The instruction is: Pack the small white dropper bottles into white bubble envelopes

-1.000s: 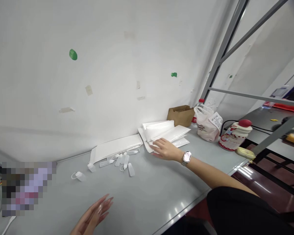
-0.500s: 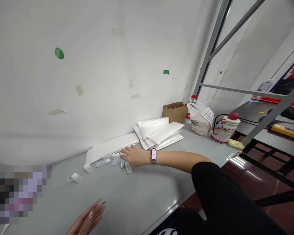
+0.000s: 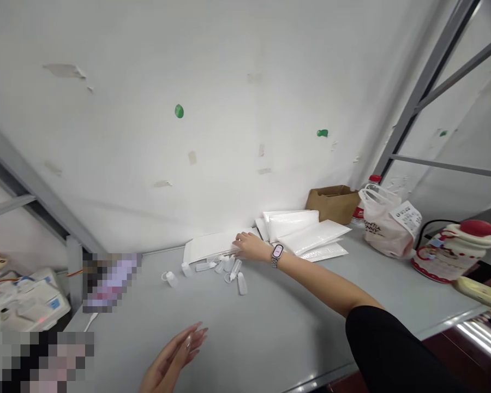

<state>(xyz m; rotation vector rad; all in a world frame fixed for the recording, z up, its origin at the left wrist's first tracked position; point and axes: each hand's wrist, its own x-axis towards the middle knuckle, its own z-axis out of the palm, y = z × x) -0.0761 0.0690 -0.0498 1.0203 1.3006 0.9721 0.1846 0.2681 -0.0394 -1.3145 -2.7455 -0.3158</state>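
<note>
My left hand [image 3: 175,355] hovers over the near part of the grey table, fingers stretched out, holding nothing. At the back, my right hand [image 3: 251,246] reaches with bent, slightly parted fingers over the right end of a flat white packet stack [image 3: 210,245]. Whether its fingertips touch the stack, I cannot tell. Just below that hand lie several small translucent squeeze bottles, among them one lying nearest me [image 3: 241,284]. Off to the left are a bottle with a looped cap strap [image 3: 171,279] and a bottle close to the stack's corner [image 3: 186,269].
White padded mailers [image 3: 311,237] lie right of my right hand, before a brown cardboard box [image 3: 333,203]. Farther right are a plastic bag [image 3: 387,229], a red-lidded flask [image 3: 454,254] and a yellow case [image 3: 480,292]. White equipment with cables [image 3: 33,300] stands left.
The view has swung left, bringing the left-side equipment into sight. My right hand has shifted off the small bottles toward the packet stack behind them. My left hand stays outstretched.
</note>
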